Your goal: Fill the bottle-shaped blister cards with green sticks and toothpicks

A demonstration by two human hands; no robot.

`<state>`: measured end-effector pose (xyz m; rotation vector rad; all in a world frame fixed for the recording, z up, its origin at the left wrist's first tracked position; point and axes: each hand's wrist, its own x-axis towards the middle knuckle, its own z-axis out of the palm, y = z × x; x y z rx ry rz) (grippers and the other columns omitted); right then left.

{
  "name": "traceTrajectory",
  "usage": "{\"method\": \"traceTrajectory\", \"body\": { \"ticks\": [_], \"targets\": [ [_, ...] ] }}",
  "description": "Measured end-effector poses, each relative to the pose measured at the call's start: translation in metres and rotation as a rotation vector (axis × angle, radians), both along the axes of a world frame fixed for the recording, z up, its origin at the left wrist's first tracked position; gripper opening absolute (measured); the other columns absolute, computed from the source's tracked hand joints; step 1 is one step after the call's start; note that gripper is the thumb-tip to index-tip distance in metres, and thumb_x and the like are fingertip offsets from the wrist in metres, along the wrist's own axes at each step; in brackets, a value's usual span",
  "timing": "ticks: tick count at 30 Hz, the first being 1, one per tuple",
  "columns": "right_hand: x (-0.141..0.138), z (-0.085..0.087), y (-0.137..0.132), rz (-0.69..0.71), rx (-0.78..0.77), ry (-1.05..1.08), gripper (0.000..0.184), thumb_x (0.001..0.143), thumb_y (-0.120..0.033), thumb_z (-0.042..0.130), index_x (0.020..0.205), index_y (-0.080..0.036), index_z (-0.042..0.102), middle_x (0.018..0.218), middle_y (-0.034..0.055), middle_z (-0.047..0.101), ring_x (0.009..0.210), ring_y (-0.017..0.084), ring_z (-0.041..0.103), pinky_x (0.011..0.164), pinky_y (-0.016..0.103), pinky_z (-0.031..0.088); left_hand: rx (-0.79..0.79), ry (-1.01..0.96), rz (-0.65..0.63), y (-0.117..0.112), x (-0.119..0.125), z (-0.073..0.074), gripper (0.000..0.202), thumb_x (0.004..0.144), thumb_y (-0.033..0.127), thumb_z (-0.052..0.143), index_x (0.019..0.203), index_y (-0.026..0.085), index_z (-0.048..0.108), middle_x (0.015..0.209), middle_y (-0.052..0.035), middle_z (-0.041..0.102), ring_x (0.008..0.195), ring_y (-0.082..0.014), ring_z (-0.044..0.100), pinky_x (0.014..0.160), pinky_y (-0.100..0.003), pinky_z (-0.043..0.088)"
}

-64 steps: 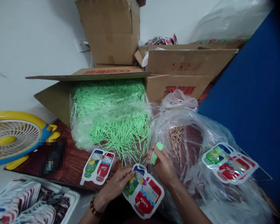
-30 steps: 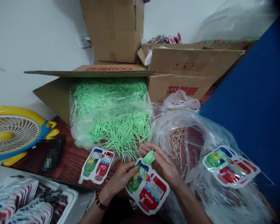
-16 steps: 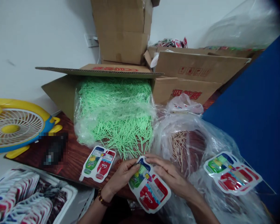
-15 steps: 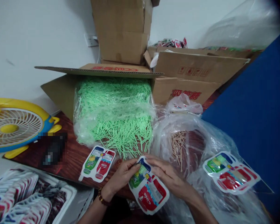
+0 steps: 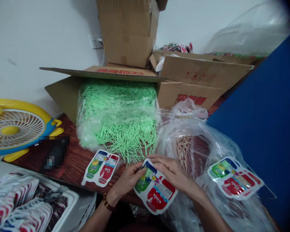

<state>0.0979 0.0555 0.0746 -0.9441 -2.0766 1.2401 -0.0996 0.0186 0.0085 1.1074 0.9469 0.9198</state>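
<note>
A bottle-shaped candy pouch [image 5: 160, 196], printed in green and red with "Cola" lettering, is held in front of me at the table edge. My left hand [image 5: 128, 180] pinches its upper left side between thumb and fingers. Across its upper right edge lies my right hand [image 5: 171, 174], fingers bent against the pouch top; some fingertips are hidden. Just beyond my hands, thin green sticks [image 5: 125, 138] spill from a clear bag in an open carton. A similar pouch [image 5: 101, 168] lies flat to the left, and a few overlapping pouches [image 5: 236, 180] rest on plastic at the right.
Thin brown sticks [image 5: 183, 149] lie within a clear plastic bag [image 5: 219, 138]. Cardboard boxes [image 5: 128, 42] stand behind, with a blue panel [image 5: 261, 129] at right. A yellow fan [image 5: 16, 125] is on the left, above a white bin [image 5: 70, 203] packed with pouches.
The held pouch has turned slightly, its lower end shifting up and to the right. My right fingers have moved a little over its top edge. Both hands keep their grip.
</note>
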Motion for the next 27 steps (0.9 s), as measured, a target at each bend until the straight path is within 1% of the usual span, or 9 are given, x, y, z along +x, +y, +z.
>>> {"method": "traceTrajectory", "body": {
  "ticks": [3,6,11,15,17,20,23,25,27],
  "targets": [
    [-0.004,-0.006,0.003,0.056,-0.044,0.021,0.03,0.096,-0.034,0.044,0.113,-0.024,0.067,0.117,0.0061,0.065,0.11,0.019,0.058,0.097,0.035,0.043,-0.037,-0.036,0.01,-0.001,0.0,-0.001,0.03,0.086,0.036,0.059,0.109,0.018,0.069,0.088,-0.0032,0.07,0.076,-0.0165,0.058,0.07,-0.025,0.046],
    [-0.005,-0.007,0.004,0.031,-0.025,0.036,0.029,0.096,-0.033,0.044,0.106,-0.023,0.068,0.116,0.0062,0.064,0.108,0.019,0.058,0.096,0.034,0.043,-0.045,-0.037,0.049,0.0,0.0,-0.002,0.03,0.086,0.036,0.06,0.108,0.017,0.069,0.087,-0.003,0.069,0.076,-0.0162,0.058,0.068,-0.024,0.045],
    [-0.004,-0.012,0.006,0.037,0.038,-0.076,0.024,0.095,-0.032,0.046,0.09,-0.02,0.067,0.086,0.0025,0.064,0.082,0.016,0.059,0.078,0.028,0.045,-0.075,-0.063,0.096,0.003,0.002,-0.001,0.031,0.084,0.036,0.063,0.108,0.018,0.069,0.085,-0.0021,0.07,0.076,-0.017,0.06,0.068,-0.025,0.047],
    [0.002,-0.02,0.007,-0.051,-0.022,-0.043,0.034,0.096,-0.037,0.043,0.078,-0.018,0.064,0.073,-0.0001,0.059,0.07,0.013,0.054,0.066,0.024,0.043,-0.193,-0.126,0.012,0.003,0.002,0.002,0.035,0.075,0.031,0.073,0.107,0.017,0.069,0.085,-0.0031,0.072,0.078,-0.0195,0.064,0.074,-0.03,0.049],
    [0.006,-0.022,0.007,-0.079,-0.067,-0.012,0.03,0.094,-0.038,0.045,0.082,-0.019,0.065,0.077,0.0,0.062,0.073,0.014,0.056,0.068,0.025,0.044,-0.233,-0.136,-0.007,0.003,0.002,0.003,0.034,0.073,0.028,0.075,0.103,0.015,0.07,0.083,-0.0039,0.073,0.076,-0.0195,0.065,0.073,-0.03,0.05],
    [0.012,-0.024,0.006,-0.154,-0.141,0.057,0.022,0.091,-0.037,0.05,0.099,-0.022,0.064,0.09,0.0012,0.066,0.083,0.016,0.061,0.075,0.027,0.046,-0.262,-0.158,0.046,0.002,0.004,0.002,0.034,0.07,0.027,0.077,0.101,0.015,0.069,0.088,-0.0045,0.073,0.075,-0.0192,0.066,0.072,-0.03,0.051],
    [0.02,-0.029,0.004,-0.216,-0.27,0.14,0.032,0.085,-0.037,0.06,0.113,-0.023,0.057,0.091,0.0017,0.067,0.082,0.016,0.063,0.072,0.027,0.048,-0.251,-0.153,0.092,0.001,0.007,0.0,0.034,0.072,0.028,0.076,0.102,0.016,0.067,0.088,-0.0046,0.073,0.075,-0.0197,0.066,0.071,-0.03,0.051],
    [0.024,-0.036,0.003,-0.219,-0.347,0.152,0.036,0.079,-0.035,0.066,0.111,-0.021,0.058,0.086,0.001,0.067,0.077,0.016,0.063,0.068,0.026,0.049,-0.221,-0.132,0.115,0.001,0.01,-0.002,0.031,0.075,0.028,0.073,0.103,0.015,0.066,0.086,-0.0046,0.073,0.075,-0.0197,0.066,0.071,-0.03,0.051],
    [0.025,-0.042,0.002,-0.222,-0.397,0.136,0.026,0.075,-0.035,0.069,0.094,-0.018,0.063,0.077,-0.0002,0.066,0.07,0.015,0.061,0.063,0.025,0.047,-0.189,-0.118,0.141,0.001,0.012,-0.003,0.028,0.077,0.028,0.071,0.101,0.014,0.066,0.085,-0.0043,0.072,0.074,-0.0185,0.065,0.069,-0.029,0.051]
  ]
}}
